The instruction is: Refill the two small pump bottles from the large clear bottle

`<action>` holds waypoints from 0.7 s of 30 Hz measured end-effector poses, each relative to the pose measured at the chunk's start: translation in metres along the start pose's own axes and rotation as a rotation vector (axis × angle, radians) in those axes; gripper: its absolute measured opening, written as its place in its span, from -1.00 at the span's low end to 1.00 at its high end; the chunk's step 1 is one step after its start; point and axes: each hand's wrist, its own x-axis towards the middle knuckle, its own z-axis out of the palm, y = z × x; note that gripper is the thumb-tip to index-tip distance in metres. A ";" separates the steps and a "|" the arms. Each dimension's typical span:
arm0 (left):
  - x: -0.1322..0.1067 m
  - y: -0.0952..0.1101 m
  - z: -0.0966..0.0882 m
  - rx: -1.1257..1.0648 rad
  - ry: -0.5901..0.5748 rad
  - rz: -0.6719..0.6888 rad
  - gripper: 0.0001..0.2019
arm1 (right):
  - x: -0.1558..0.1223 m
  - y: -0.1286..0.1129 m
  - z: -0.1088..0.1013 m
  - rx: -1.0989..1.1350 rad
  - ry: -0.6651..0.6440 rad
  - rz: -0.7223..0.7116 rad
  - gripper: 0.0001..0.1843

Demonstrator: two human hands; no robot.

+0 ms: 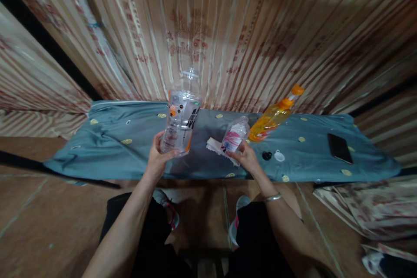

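My left hand (162,152) grips the lower part of a large clear plastic bottle (182,117) with a silver and orange label. The bottle stands nearly upright and its neck has no cap on it. In my right hand (243,155) is a smaller clear plastic bottle (235,135) with a pink and white label, tilted a little to the right, also without a cap. Behind and under the small bottle lies a folded white cloth or tissue (215,144). To its right a pump bottle of orange liquid (272,119) stands on the table.
A blue-green cloth (208,165) with yellow motifs covers the narrow table. A black cap (267,156), a white cap (279,156) and a dark phone (339,148) lie on the right. Patterned curtains (221,43) hang behind, and dark poles (48,39) stand at the sides.
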 end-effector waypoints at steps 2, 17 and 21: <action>0.001 0.002 -0.002 -0.026 0.011 -0.024 -0.24 | -0.002 -0.003 0.000 -0.029 0.006 -0.017 -0.47; -0.013 0.026 0.003 -0.143 -0.064 -0.223 -0.37 | -0.004 -0.007 -0.004 -0.077 -0.038 -0.099 -0.45; -0.018 0.033 0.008 -0.156 -0.101 -0.222 -0.38 | -0.002 -0.008 -0.004 -0.145 -0.040 -0.080 -0.48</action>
